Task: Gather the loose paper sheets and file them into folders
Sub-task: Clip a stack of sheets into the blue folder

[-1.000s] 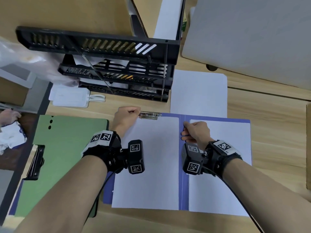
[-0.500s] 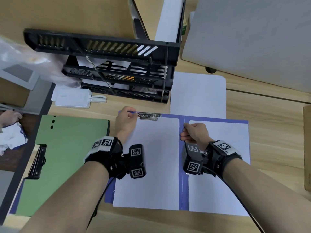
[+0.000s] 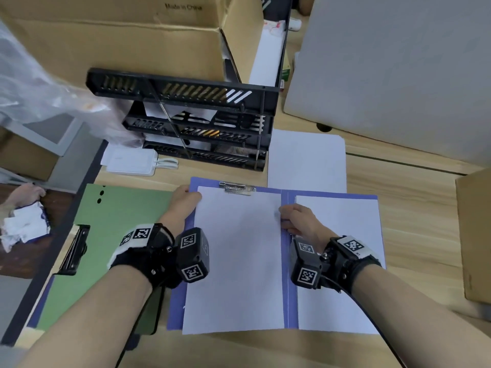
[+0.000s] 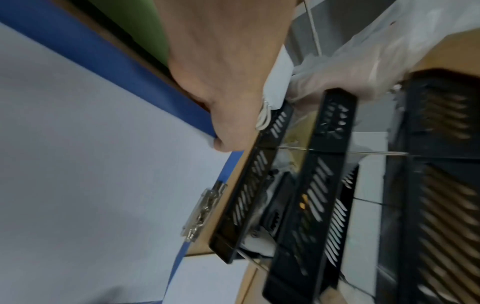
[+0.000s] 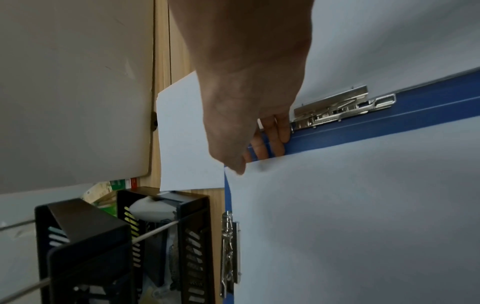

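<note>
An open blue plastic folder (image 3: 288, 261) lies flat on the pale wooden desk (image 3: 414, 235), and everything else is placed from it. Just behind it stands a black slotted three-tier tray rack (image 3: 202, 120), with a loose white sheet (image 3: 305, 160) beside the rack, touching the folder's far edge. A green clip folder (image 3: 106, 235) lies to the folder's left, partly under its edge; brown cardboard boxes (image 3: 127, 35) and a grey board (image 3: 398, 70) rise farther back. A white paper sheet (image 3: 236, 261) covers the folder's left leaf under the silver metal clip (image 3: 237, 187), another sheet (image 3: 337, 261) the right leaf. The left hand (image 3: 186, 201) pinches the folder's far-left corner together with the left sheet's corner; half a second earlier it sat closer to the clip. The right hand (image 3: 297, 220) grips the left sheet's right edge at the spine, fingers curled under, as before. The head camera has tipped up, showing more boxes. The left fingertips are hidden behind the knuckles, and the left wrist view is blurred.
</note>
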`<control>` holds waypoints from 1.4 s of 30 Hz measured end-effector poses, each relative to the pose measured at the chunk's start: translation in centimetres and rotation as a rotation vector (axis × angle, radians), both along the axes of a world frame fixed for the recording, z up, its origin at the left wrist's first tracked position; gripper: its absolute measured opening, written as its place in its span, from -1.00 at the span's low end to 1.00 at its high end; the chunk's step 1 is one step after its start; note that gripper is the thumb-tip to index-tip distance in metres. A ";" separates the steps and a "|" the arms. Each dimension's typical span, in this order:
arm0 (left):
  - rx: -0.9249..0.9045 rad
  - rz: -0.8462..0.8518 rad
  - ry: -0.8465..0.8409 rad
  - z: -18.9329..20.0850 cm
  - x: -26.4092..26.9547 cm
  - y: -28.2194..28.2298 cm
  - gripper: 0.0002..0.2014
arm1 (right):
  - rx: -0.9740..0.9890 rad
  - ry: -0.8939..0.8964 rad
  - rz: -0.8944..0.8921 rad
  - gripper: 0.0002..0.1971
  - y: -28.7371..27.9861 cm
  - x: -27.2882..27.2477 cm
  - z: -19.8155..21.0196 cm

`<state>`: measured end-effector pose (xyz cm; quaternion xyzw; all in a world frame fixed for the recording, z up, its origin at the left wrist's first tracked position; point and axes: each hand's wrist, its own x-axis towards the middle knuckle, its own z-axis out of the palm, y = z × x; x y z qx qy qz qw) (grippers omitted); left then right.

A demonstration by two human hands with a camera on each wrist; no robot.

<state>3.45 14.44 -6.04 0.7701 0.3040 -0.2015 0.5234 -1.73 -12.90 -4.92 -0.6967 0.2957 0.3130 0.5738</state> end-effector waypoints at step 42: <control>-0.053 -0.310 0.273 0.9 -7.3 -21.6 -0.82 | -0.207 0.226 -0.139 -0.83 -19.1 -13.6 3.1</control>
